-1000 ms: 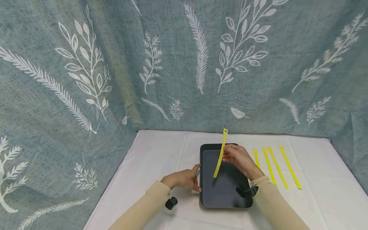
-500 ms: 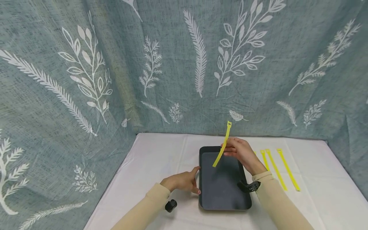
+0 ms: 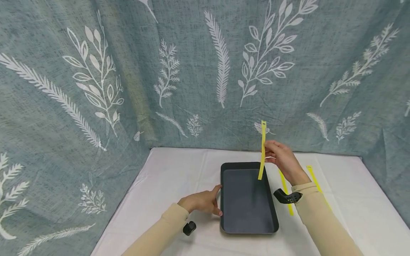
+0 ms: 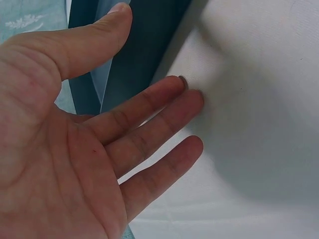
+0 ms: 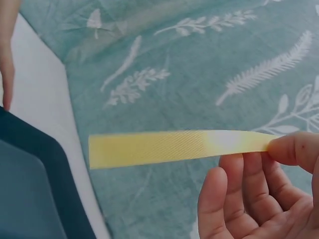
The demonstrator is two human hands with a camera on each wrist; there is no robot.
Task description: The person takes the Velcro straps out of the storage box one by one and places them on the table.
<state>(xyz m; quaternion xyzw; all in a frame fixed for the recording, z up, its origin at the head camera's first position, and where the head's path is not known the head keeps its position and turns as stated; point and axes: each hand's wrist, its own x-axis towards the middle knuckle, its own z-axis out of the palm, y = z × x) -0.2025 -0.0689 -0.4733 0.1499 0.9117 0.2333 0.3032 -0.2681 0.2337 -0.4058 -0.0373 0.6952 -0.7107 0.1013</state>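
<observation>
Right hand (image 3: 282, 158) pinches yellow strap (image 3: 262, 151) upright — long axis vertical; left hand (image 3: 200, 201) lies relaxed, empty.

Strip (image 5: 174, 147) cut off behind right fingers (image 5: 239, 194) in wrist view. Table strips (image 3: 315, 183) partly hidden by right sleeve (image 3: 320, 217). Tray (image 4: 134, 55) mostly covered by left hand (image 4: 70, 149), cropped at frame edge.

A grey-blue curtain (image 3: 205, 71) printed with white leaves and ferns hangs behind the worktop (image 3: 179, 170) and closes it in on the left and on the right. The worktop is covered with a white cloth that shows soft folds. The light is even, with only weak shadows on the cloth.
</observation>
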